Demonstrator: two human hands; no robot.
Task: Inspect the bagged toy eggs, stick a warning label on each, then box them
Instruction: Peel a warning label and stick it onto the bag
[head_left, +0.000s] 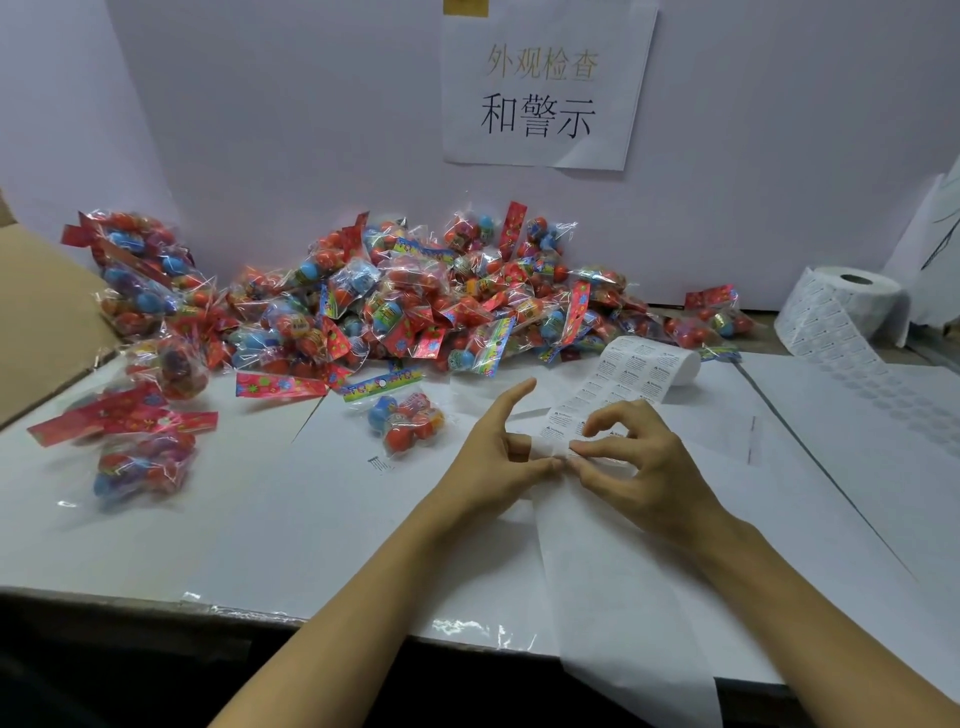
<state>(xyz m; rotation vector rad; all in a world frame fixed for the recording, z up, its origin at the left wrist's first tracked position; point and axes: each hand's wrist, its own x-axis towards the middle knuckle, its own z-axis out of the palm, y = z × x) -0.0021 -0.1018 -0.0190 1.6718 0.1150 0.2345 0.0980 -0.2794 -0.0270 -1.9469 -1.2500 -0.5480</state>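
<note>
Peeling is under way at the counter's (675, 545) middle: a warning label is pinched off the label strip (613, 384) by both hands, left (498, 457) and right (631, 462). Torn or creased labels are risked. One egg bag (408, 423) waits just left.

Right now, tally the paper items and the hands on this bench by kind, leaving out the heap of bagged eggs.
White rolls of printed warning labels: 2
White paper sign with black characters taped to the wall: 1
Brown cardboard box: 1
Bare hands, both pinching the unrolled label strip: 2
Total: 6
</note>
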